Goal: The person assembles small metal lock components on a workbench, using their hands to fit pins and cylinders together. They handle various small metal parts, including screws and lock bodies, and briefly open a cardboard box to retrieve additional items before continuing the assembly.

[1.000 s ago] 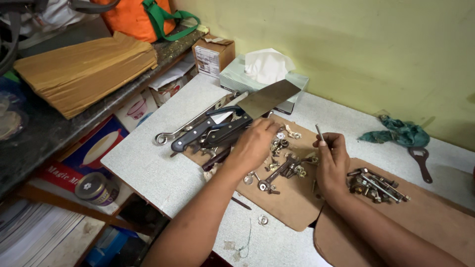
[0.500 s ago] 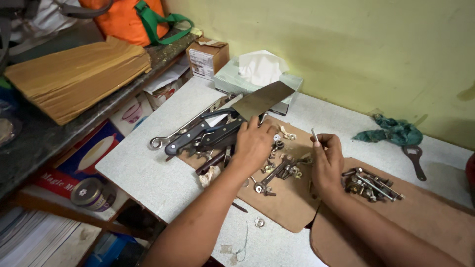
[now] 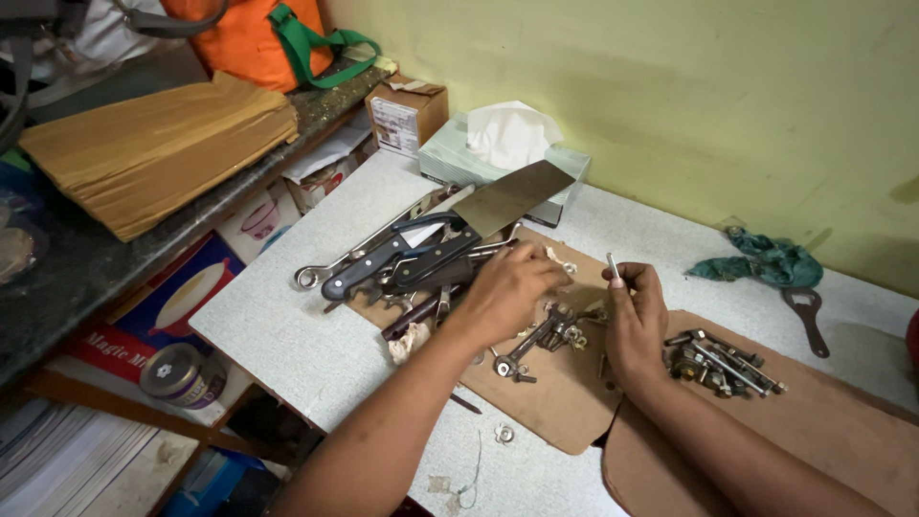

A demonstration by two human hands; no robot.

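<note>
Metal pin pinched in right hand grip; left hand curled, contents hidden, over hardware pile.

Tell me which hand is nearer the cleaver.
Left. The left hand lies just below the cleaver, by its blade. The right hand is farther right, holding up a small metal pin.

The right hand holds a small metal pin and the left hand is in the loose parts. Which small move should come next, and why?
Probably the right hand should set its thin metal pin on the sorted pile of bolts beside it. The pin is pinched upright above the brown mat, while the left hand rests on the mixed hardware.
</note>
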